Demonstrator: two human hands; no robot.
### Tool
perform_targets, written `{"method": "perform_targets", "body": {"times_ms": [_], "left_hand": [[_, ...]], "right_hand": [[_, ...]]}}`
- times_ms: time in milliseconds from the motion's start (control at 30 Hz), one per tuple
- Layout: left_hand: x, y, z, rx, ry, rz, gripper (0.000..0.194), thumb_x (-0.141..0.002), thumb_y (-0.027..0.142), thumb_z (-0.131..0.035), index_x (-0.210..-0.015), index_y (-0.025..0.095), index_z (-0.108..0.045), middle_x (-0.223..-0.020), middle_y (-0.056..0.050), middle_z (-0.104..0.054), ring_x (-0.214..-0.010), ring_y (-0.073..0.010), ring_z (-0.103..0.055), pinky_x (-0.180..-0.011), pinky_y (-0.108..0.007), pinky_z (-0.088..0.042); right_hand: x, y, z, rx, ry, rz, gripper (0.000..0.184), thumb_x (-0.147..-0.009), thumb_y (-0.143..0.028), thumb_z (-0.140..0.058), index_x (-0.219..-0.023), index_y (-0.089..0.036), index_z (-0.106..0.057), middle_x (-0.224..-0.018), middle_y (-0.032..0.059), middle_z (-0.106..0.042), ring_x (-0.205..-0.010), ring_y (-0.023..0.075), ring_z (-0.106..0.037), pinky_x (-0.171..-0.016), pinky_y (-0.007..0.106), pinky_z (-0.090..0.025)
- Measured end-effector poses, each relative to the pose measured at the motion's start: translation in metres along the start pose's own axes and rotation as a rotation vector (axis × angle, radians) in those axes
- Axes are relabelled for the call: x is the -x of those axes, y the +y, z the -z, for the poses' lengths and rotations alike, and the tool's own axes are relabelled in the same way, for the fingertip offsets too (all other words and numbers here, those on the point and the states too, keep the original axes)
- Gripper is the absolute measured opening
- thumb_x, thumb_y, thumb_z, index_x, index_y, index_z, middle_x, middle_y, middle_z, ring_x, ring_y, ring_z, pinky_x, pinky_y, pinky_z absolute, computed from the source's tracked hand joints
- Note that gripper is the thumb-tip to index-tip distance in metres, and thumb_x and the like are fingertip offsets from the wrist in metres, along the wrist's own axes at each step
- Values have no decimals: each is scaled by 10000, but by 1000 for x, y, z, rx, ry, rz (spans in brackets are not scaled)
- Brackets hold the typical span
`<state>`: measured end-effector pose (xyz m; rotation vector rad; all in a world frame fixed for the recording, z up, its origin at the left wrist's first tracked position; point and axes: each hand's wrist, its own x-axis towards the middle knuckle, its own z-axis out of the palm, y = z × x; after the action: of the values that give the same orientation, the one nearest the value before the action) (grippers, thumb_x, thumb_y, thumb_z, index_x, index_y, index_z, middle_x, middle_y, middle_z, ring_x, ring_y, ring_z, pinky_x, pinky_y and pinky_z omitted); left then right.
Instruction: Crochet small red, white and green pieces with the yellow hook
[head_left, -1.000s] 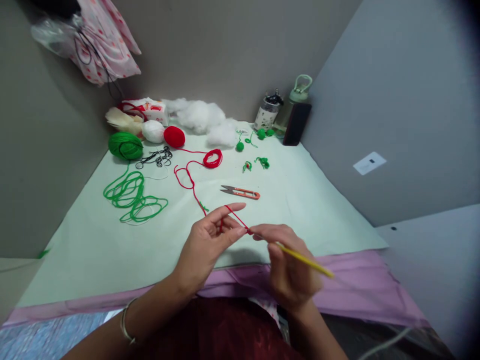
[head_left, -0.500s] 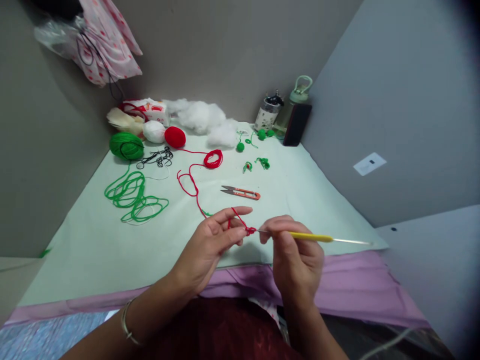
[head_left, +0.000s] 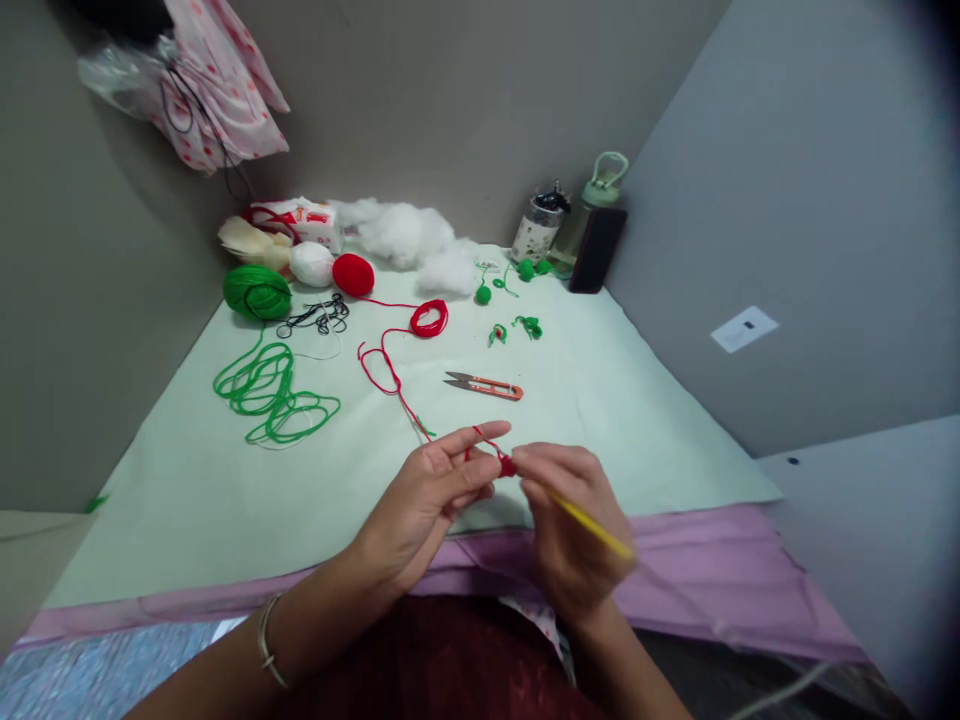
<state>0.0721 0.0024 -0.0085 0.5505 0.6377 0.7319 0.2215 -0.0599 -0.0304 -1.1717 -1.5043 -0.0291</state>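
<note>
My left hand [head_left: 435, 495] pinches a small knot of red yarn [head_left: 390, 375], with the strand looped over its raised forefinger. From there the strand trails back across the pale green mat [head_left: 187, 490] to a red coil and the red ball [head_left: 352, 274]. My right hand [head_left: 574, 530] is closed on a yellow-handled crochet hook [head_left: 589, 522], its tip at the red knot between both hands. The hook's handle slants down to the right.
Orange thread snips [head_left: 484, 385] lie just beyond my hands. Loose green yarn [head_left: 274, 395], a green ball [head_left: 256, 292], black thread, white stuffing [head_left: 409, 238], small green pieces, a jar and a bottle [head_left: 589, 205] sit farther back. Grey walls close in on the left, back and right.
My right hand has swung the hook from level and pointing right to slanting down-right, and moved closer to my left hand. The left hand has shifted slightly right, still holding the yarn.
</note>
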Motion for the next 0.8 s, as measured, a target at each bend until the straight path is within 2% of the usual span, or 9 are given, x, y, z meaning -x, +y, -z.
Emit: {"method": "perform_targets", "body": {"times_ms": [100, 167, 267, 400, 467, 600, 667, 733, 800], "left_hand": [[0, 4, 3, -8, 38, -2, 399, -734, 290, -967, -1102, 184, -858, -711, 34, -646, -586, -60, -421, -778, -262, -448], [1, 6, 3, -35, 67, -28, 360, -715, 309, -975, -1038, 189, -869, -725, 23, -667, -616, -72, -471, -775, -259, -449], [2, 4, 0, -91, 64, -122, 333, -737, 287, -957, -1052, 224, -866, -756, 16, -686, -726, -112, -587, -766, -251, -445], [3, -2, -4, -134, -7, -197, 392, -786, 241, -923, -1168, 257, -835, -808, 8, -726, -815, -152, -666, -856, -293, -486], [2, -4, -4, -151, 0, -196, 400, -787, 267, -929, -1174, 247, -829, -837, -2, -741, -813, -151, -664, -827, -282, -486], [-1, -5, -2, -112, 24, -129, 448, -760, 307, -956, -1180, 221, -827, -755, 23, -669, -690, -97, -544, -665, -219, -411], [-3, -4, 1, -34, -8, -37, 441, -762, 298, -957, -1174, 200, -832, -747, 24, -645, -641, -74, -490, -681, -216, -429], [-5, -2, 4, 44, -23, 33, 398, -764, 278, -954, -1134, 177, -847, -722, 35, -616, -573, -46, -415, -751, -236, -480], [-5, 1, 6, 76, 1, 43, 347, -752, 261, -958, -1072, 170, -862, -696, 52, -591, -529, -29, -345, -806, -262, -510]], "right_hand": [[-8, -1, 3, -260, 104, -227, 226, -1009, -132, -616, -1061, -251, -801, -850, 38, -733, -733, 182, -681, -639, 334, -575], [-12, 0, 3, -441, 137, -350, 186, -1016, -181, -626, -994, -239, -801, -819, 29, -717, -662, 153, -647, -591, 303, -544], [-14, 1, -1, -592, 110, -422, 159, -1015, -234, -649, -969, -235, -802, -832, 32, -729, -646, 140, -643, -587, 290, -554], [-11, -1, -6, -472, 17, -366, 173, -1019, -194, -652, -1028, -264, -811, -961, 52, -803, -845, 185, -726, -701, 318, -610], [-7, -2, -6, -386, 1, -308, 229, -1021, -138, -634, -1079, -281, -804, -973, 42, -807, -881, 185, -737, -718, 313, -619], [0, 0, -4, -45, -72, -13, 390, -969, -67, -684, -1265, -305, -775, -1130, 75, -785, -986, 210, -749, -794, 344, -641], [1, 2, -3, 44, -72, 76, 421, -956, -67, -699, -1297, -304, -765, -1153, 88, -780, -992, 221, -750, -790, 354, -643], [-1, 4, -1, -33, -13, -2, 354, -977, -79, -667, -1234, -292, -784, -1050, 71, -785, -915, 211, -746, -753, 354, -633], [-6, 4, 0, -213, 76, -182, 257, -1009, -111, -625, -1117, -267, -800, -933, 46, -766, -775, 178, -718, -683, 333, -608]]}}
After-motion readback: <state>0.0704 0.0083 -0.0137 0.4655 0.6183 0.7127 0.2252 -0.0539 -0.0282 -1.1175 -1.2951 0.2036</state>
